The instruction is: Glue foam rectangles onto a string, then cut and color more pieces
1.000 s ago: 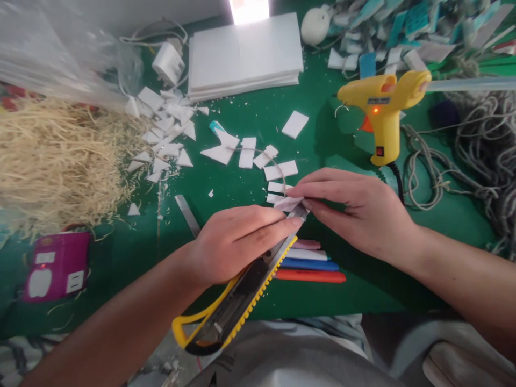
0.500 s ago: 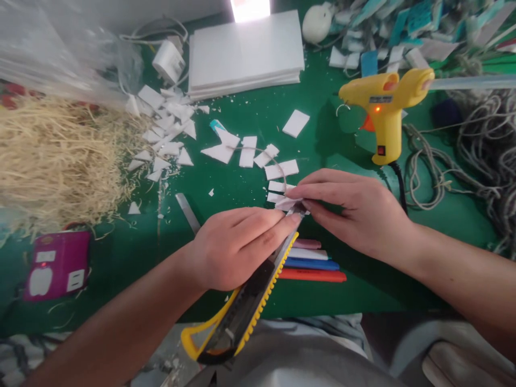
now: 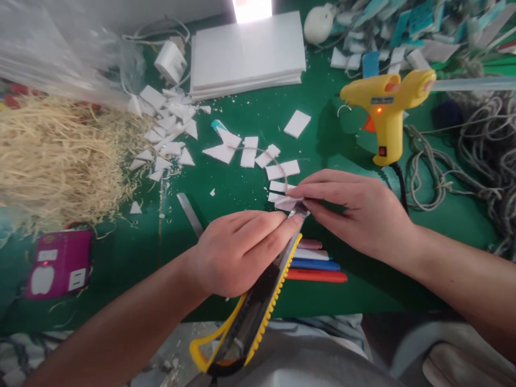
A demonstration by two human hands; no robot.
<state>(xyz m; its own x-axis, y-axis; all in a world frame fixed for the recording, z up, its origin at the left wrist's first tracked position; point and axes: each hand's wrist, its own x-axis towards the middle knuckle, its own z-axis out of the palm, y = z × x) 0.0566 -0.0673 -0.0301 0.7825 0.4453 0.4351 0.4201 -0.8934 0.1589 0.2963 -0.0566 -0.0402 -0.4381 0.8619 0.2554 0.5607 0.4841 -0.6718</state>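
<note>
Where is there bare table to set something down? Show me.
Bare green table shows between the markers, the right forearm and the near edge; another patch lies between the loose white piece and the yellow glue gun. Crowded: the white pieces by the right hand, the left scrap heap and grey cord.

The left hand and right hand are bare, with slim fingers. The 2 forearms are bare too, each narrowing at the wrist; the right forearm bears 1 tiny spot. Past the near edge of the desk shows loose grey clothing.
</note>
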